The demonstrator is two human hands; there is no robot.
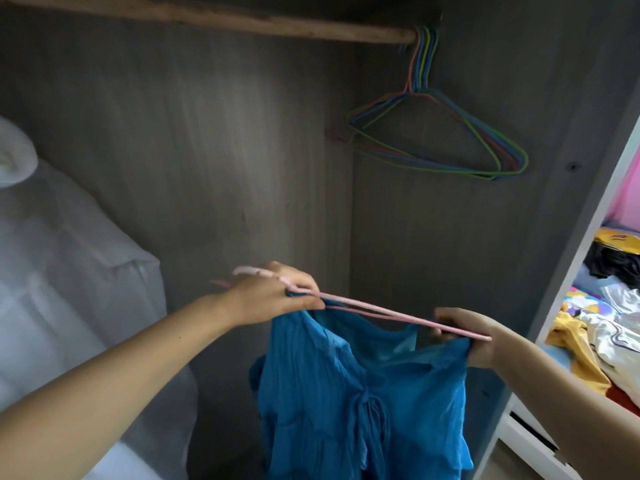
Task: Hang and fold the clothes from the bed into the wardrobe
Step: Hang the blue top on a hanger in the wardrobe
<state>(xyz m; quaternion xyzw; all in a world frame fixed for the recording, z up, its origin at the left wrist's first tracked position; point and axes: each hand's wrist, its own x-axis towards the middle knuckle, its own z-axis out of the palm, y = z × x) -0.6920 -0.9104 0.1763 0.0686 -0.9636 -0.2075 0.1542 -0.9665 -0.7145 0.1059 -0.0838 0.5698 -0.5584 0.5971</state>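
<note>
Blue garment and pink hanger held by both hands

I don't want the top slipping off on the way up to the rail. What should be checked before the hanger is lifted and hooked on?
1. Left hand grips the pink hanger and the fabric at its end: ok.
2. Right hand holds the hanger's other end with the fabric: ok.
3. Blue top sits with both shoulders on the hanger: cannot tell, the fabric is bunched.
4. Hanger hook free to catch the rail: cannot tell, it is blurred behind the left hand.
5. Free room on the wooden rail left of the empty hangers: ok.
</note>
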